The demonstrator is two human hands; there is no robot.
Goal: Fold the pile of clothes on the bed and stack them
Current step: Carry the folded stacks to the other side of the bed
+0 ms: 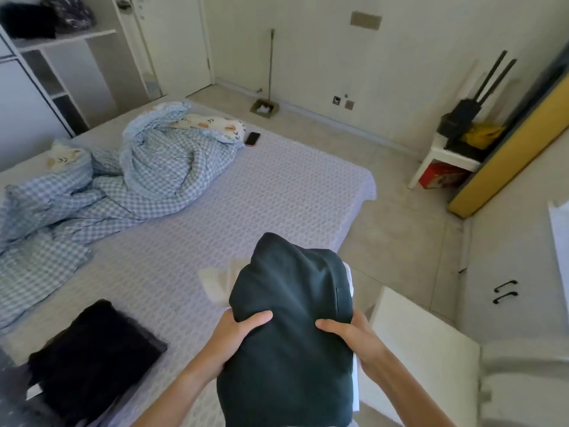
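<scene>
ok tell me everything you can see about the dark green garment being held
The dark green folded garment looks like soft, smooth knit fabric, folded into a thick bundle with a rounded far end. The left hand and right hand grip its sides, thumbs on top, holding it above the near edge of the patterned bed sheet. White fabric shows beneath it.

Dark folded garment, held above bed

Hidden and cut-off parts
Dark garment covers most of white clothes beneath; black folded garment cropped bottom-left.
</scene>
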